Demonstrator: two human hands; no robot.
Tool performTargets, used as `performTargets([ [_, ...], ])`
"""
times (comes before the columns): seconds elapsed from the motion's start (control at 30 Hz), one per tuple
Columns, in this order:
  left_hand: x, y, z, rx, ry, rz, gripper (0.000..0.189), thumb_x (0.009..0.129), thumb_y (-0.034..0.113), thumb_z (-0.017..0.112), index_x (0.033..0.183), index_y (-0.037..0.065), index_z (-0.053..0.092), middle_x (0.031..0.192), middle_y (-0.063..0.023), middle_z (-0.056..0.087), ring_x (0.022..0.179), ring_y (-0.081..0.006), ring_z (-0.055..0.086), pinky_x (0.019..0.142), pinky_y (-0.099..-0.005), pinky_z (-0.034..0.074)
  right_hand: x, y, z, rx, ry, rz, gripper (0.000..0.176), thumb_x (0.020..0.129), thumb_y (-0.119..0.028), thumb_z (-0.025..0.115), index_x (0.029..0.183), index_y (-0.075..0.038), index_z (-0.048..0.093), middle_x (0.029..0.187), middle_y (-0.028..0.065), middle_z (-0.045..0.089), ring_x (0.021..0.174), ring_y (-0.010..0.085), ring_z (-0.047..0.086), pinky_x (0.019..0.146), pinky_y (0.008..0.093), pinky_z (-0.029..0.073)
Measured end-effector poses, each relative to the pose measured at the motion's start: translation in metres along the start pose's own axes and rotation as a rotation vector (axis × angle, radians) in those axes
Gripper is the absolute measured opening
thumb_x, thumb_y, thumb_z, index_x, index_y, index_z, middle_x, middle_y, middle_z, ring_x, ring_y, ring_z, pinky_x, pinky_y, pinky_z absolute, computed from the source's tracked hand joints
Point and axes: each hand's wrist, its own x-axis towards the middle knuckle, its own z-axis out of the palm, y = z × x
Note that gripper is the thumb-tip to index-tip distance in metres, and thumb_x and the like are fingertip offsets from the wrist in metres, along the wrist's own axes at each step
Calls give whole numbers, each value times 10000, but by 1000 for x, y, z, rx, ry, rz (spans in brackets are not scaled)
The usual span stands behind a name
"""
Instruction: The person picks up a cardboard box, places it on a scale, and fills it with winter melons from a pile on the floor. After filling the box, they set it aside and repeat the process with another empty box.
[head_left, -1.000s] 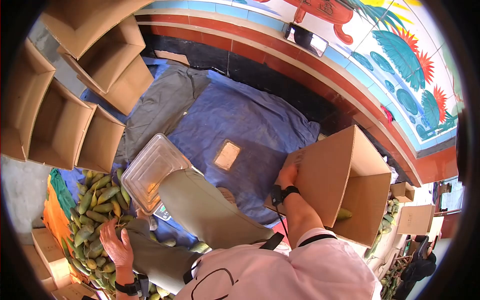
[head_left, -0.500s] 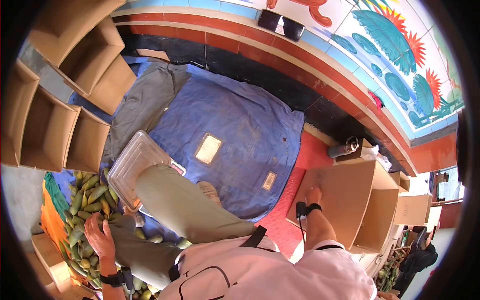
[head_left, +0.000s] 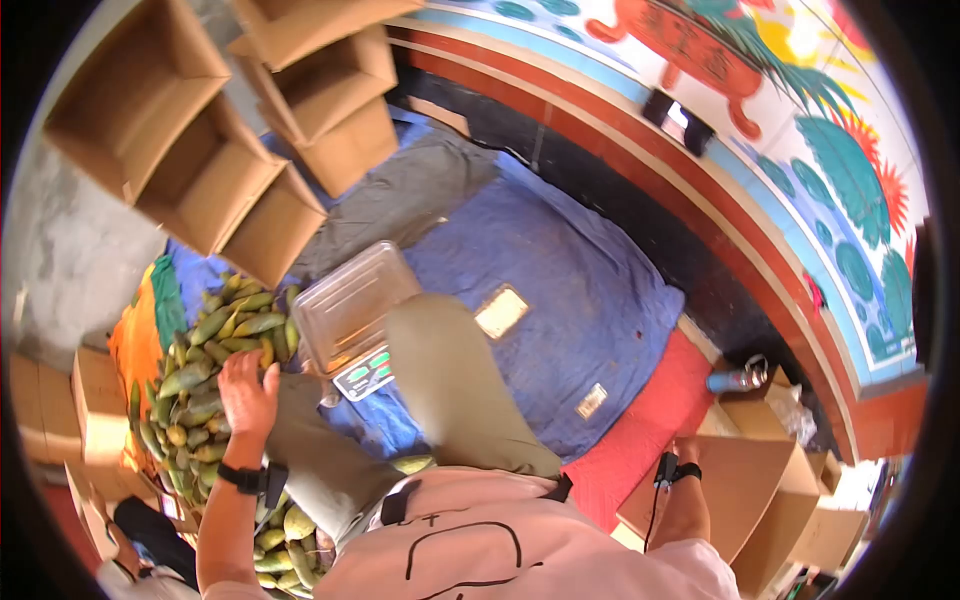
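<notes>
My left hand (head_left: 248,395) hovers at the near side of a pile of long green and yellow fruit (head_left: 195,400); its fingers are apart and hold nothing. A black strap circles each wrist. Off to the right, my right hand (head_left: 688,449) is against the side of a cardboard box (head_left: 735,480), its fingers mostly hidden. Between my left hand and my raised knee lies a clear plastic tray (head_left: 350,290), tilted over a scale with a green-marked panel (head_left: 366,374).
Open cardboard boxes (head_left: 205,185) are stacked at the far left. A blue tarp (head_left: 560,290) covers the floor ahead, with red matting (head_left: 640,430) to its right. A metal flask (head_left: 737,379) stands by the painted wall. Part of another person (head_left: 155,540) shows at lower left.
The view has turned left, so surroundings shift right and the scale panel and other person come into sight. My left hand stays by the fruit, my right hand at the box.
</notes>
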Motion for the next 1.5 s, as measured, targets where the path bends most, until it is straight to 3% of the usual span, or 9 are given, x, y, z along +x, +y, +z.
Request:
performTargets([
  [0.13,-7,-2,-2,-12,65,11,339,800,296,663,1035,58,602,1053,-148,609,1085,-331,511,927,-470,385,-11,-106,-66,232,174,-309,256,766,-232,585,848,-23,709,847,254,653,885,388,656,771,445,518],
  [0.23,-14,-6,-4,-49,91,-26,377,802,355,657,1028,57,610,1033,-148,615,1090,-333,508,923,-469,380,-26,-203,-109,310,354,-555,226,789,-179,553,853,-23,703,830,236,656,846,383,656,738,438,517],
  [0.37,-27,-17,-4,-49,60,-86,476,847,465,575,1087,56,615,1121,-161,605,1165,-315,476,1000,-449,342,-94,-323,-176,764,296,-1017,151,822,-101,558,862,-1,663,798,170,665,747,296,662,683,357,511],
  [0.43,-31,-22,-8,-64,57,-106,494,856,483,556,1091,53,616,1118,-161,607,1163,-313,480,1007,-449,338,-157,-374,-215,935,67,-1055,115,855,-51,569,907,17,645,781,93,651,725,159,640,672,283,505],
  [0.57,-40,-33,-5,-101,136,-108,517,852,504,555,1074,43,627,1076,-175,625,1138,-320,506,996,-457,349,-249,-442,-255,1012,58,-1358,88,864,-23,576,908,21,638,796,81,646,725,141,639,678,268,506],
  [0.7,-47,-37,-7,-114,189,-136,519,847,502,565,1079,42,630,1062,-175,633,1127,-324,515,981,-459,362,-309,-483,-270,1016,33,-1525,81,864,7,571,913,24,634,837,86,654,749,145,654,695,264,516],
  [1.0,-55,-32,-13,-178,229,-102,488,825,480,600,1024,37,646,1025,-153,644,1096,-321,529,930,-448,395,-366,-563,-251,926,-248,-1555,105,871,0,556,934,28,634,862,92,676,775,153,667,706,271,528],
  [1.3,-56,-36,-16,-235,168,-89,469,812,478,618,1003,51,649,1037,-125,652,1087,-327,546,929,-462,400,-438,-671,-254,804,-231,-1787,124,857,-37,566,944,30,623,835,134,680,753,201,673,702,298,523],
  [1.5,-60,-44,-21,-241,135,-112,481,812,483,619,1045,63,638,1064,-85,643,1086,-298,550,918,-442,413,-522,-763,-257,744,-206,-1981,192,890,-180,583,937,2,620,805,169,659,723,265,650,670,358,496],
])
